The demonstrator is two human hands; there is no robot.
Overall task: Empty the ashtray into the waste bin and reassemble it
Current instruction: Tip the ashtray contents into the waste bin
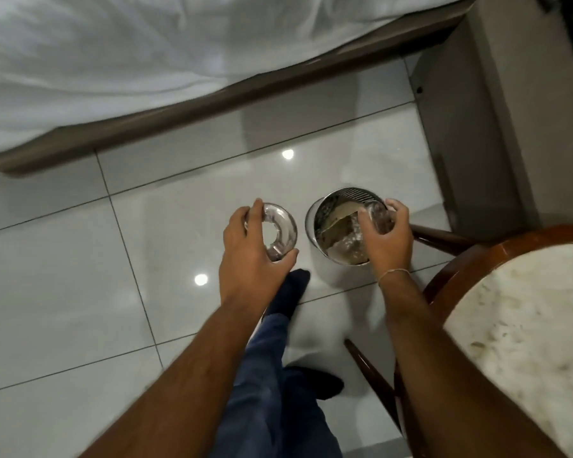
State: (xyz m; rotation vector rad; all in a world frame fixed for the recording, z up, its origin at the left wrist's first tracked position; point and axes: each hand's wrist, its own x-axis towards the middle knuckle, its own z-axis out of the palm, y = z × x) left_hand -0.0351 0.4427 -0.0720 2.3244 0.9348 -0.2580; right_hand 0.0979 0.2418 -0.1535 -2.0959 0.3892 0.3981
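Observation:
My left hand grips the ashtray's shiny ring-shaped metal lid, held flat above the tiled floor. To its right, my right hand holds the ashtray's bowl tilted over the open mouth of the round metal waste bin. The bin stands on the floor and has paper and pale debris inside. My fingers cover most of the bowl, so its contents are hidden.
A round marble-topped table with a wooden rim fills the lower right, its dark legs reaching toward the bin. A bed with white sheets runs across the top. A grey cabinet stands at the right. My feet are below the hands.

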